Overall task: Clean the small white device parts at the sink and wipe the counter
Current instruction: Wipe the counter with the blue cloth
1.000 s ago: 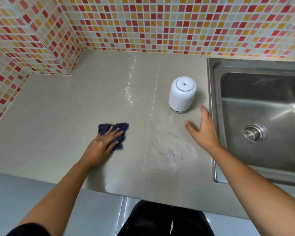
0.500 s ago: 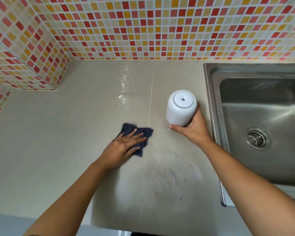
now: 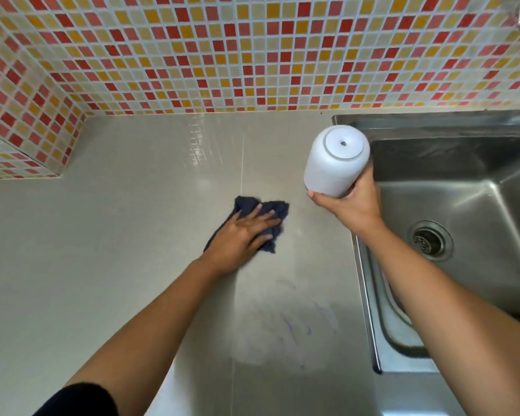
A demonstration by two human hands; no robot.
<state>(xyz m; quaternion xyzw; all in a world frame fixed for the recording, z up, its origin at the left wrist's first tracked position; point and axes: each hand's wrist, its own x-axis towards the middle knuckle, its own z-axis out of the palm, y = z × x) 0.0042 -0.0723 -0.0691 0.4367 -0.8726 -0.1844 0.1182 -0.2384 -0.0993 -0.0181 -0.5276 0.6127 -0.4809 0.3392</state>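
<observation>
A small white cylindrical device (image 3: 336,159) with a tiny hole in its round top is lifted off the counter, held from below in my right hand (image 3: 350,207) beside the sink's left rim. My left hand (image 3: 243,235) lies flat, fingers spread, on a crumpled dark blue cloth (image 3: 275,210) pressed against the beige counter (image 3: 117,235), left of the device. Faint purple streaks and a dull smear (image 3: 294,328) mark the counter in front of the cloth.
A stainless steel sink (image 3: 463,187) with a round drain (image 3: 430,240) fills the right side. A mosaic wall of red, orange and cream tiles (image 3: 252,55) runs behind the counter and wraps around the left corner.
My right hand went from resting on the counter to gripping the white device and has lifted it. My left hand slid the cloth to the right, towards where the device stood.
</observation>
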